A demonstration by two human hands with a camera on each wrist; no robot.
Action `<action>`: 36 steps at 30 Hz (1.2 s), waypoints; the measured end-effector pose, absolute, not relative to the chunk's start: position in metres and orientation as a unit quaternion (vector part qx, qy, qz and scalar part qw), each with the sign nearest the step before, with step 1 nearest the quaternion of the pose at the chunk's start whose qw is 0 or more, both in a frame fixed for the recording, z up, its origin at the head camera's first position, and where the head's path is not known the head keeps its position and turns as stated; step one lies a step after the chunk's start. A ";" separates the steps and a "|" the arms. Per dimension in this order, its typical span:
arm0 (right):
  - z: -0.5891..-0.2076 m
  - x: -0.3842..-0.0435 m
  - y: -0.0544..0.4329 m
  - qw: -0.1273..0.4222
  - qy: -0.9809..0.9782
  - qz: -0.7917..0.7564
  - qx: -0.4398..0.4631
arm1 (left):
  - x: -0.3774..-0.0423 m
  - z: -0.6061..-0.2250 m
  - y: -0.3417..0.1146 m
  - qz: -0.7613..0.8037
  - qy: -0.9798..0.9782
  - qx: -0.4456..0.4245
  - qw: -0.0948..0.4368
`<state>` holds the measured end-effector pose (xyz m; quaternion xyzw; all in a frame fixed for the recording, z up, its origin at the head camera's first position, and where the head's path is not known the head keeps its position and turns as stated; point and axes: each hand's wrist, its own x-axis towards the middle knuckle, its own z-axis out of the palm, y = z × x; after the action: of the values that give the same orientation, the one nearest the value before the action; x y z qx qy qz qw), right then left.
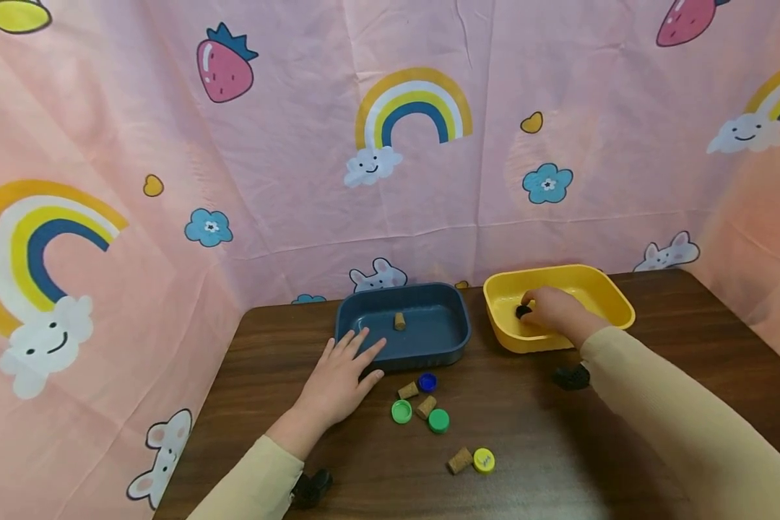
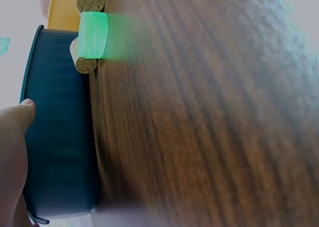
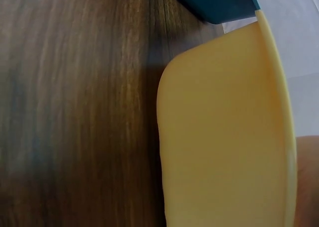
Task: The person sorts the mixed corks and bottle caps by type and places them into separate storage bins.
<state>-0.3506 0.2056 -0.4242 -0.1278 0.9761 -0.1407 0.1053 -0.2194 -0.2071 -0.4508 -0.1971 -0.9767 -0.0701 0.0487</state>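
Observation:
My right hand [image 1: 555,312] reaches into the yellow tray [image 1: 562,271] with bent fingers. At its fingertips, low inside the tray, it pinches a small black bottle cap [image 1: 523,311]. In the right wrist view the tray's wall [image 3: 224,127] hides the fingers. With fingers spread, my left hand [image 1: 338,379] lies at the front left rim of the dark blue tray [image 1: 403,357]. The left wrist view shows the thumb [image 2: 22,115] beside that rim, with nothing gripped. One cork [image 1: 399,321] is inside the blue tray.
In front of the blue tray lie two corks [image 1: 427,406], a blue cap [image 1: 427,382], a light green cap [image 1: 401,412] and a green cap [image 1: 438,420]. Nearer the front are another cork [image 1: 460,460] and a yellow cap [image 1: 484,460]. A pink printed cloth [image 1: 299,144] hangs behind the table.

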 end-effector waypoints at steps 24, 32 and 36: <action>-0.407 -0.345 0.210 0.090 0.965 -0.237 -0.068 | -0.219 -0.446 -0.200 -0.073 -0.975 -0.204 0.053; -0.396 -0.308 0.200 -0.007 0.941 -0.333 -0.061 | -0.221 -0.450 -0.204 -0.062 -0.976 -0.201 0.062; -0.395 -0.289 0.196 -0.036 0.936 -0.342 -0.080 | -0.220 -0.451 -0.206 -0.063 -0.977 -0.197 0.056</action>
<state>-0.2889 0.1956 -0.3947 -0.0795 0.9357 -0.3418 -0.0356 -0.2205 -0.2057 -0.4508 -0.1966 -0.9769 -0.0626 0.0558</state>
